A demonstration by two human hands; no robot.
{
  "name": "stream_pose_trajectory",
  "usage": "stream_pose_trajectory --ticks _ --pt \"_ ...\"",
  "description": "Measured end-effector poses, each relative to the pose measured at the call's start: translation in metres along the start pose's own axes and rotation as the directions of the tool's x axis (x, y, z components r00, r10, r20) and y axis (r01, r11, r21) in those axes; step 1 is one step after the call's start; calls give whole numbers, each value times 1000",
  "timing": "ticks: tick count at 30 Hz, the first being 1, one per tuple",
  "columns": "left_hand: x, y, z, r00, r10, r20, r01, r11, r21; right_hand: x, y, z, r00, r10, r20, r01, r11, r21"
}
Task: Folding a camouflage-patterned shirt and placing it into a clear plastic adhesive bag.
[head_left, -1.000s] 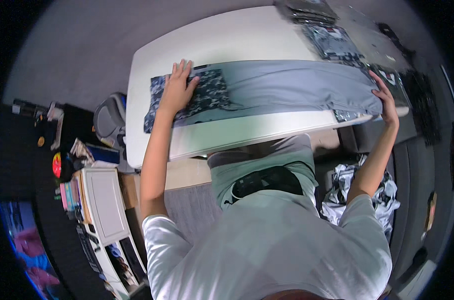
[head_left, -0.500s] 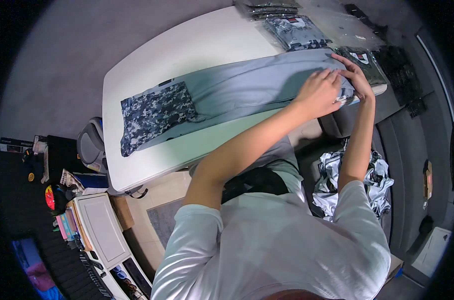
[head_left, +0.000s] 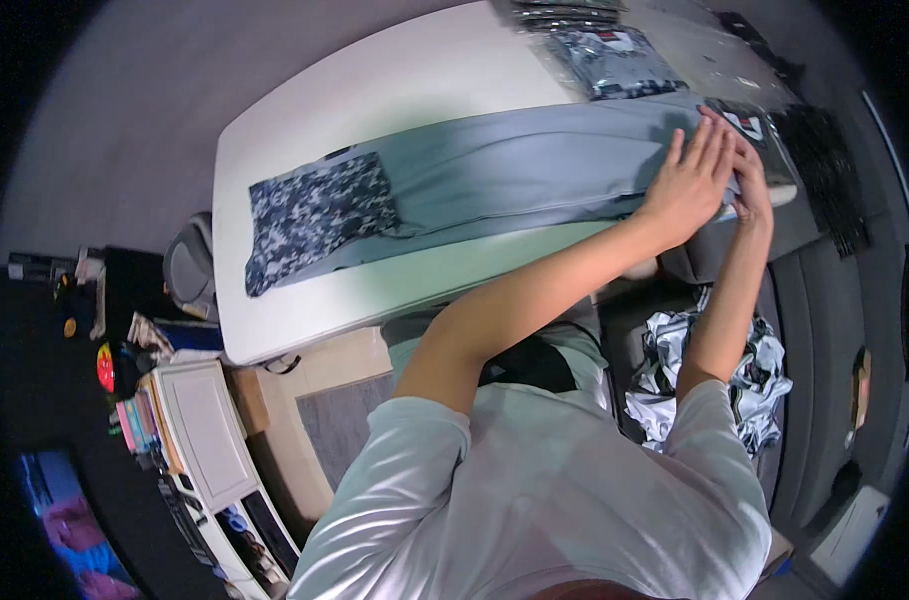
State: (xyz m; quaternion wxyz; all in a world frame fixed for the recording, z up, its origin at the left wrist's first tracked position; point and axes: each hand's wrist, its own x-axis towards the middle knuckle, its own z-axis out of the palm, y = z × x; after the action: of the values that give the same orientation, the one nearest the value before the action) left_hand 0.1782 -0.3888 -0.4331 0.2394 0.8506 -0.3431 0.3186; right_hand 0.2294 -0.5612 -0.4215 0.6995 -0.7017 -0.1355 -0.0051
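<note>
A long light-grey garment (head_left: 504,160) lies stretched across the white table (head_left: 354,80), with a camouflage panel (head_left: 319,220) at its left end. At the garment's right end, my left hand (head_left: 689,180) rests with its fingers extended over the fabric. My right hand (head_left: 750,180) grips that same end from the edge, partly hidden behind my left fingers. Plastic-wrapped folded camouflage clothing (head_left: 619,62) lies just beyond the garment, and a darker wrapped garment (head_left: 744,120) is beside my hands.
More wrapped stacks (head_left: 564,14) lie at the table's far right. A grey chair (head_left: 186,255) and white cabinet (head_left: 204,430) stand at the left. At the right, a crumpled white cloth pile (head_left: 659,360) rests near a grey sofa (head_left: 814,330).
My left hand has moved from the camouflage panel at the left to the garment's right end, beside my right hand. The view has also shifted.
</note>
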Motion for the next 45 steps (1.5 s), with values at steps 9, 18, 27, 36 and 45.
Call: stream_pose_trajectory --ticks 9,18,27,36,45 --pt "25 16 -37 992 -121 -18 103 901 -422 22 -72 14 988 -130 77 142 973 -180" --pt "61 14 -118 888 -304 -343 30 786 -618 51 -175 101 990 -100 102 102 995 -11" --pt "-17 -76 -256 557 -569 -606 105 771 -628 105 -188 295 975 -23 222 37 997 -62" --pt "-221 -202 -310 -39 -901 -432 112 426 -898 76 -73 594 666 196 719 153 908 -389" --pt "-298 -217 -310 -163 -950 -266 177 237 -955 63 -18 541 812 -31 583 304 875 -377"
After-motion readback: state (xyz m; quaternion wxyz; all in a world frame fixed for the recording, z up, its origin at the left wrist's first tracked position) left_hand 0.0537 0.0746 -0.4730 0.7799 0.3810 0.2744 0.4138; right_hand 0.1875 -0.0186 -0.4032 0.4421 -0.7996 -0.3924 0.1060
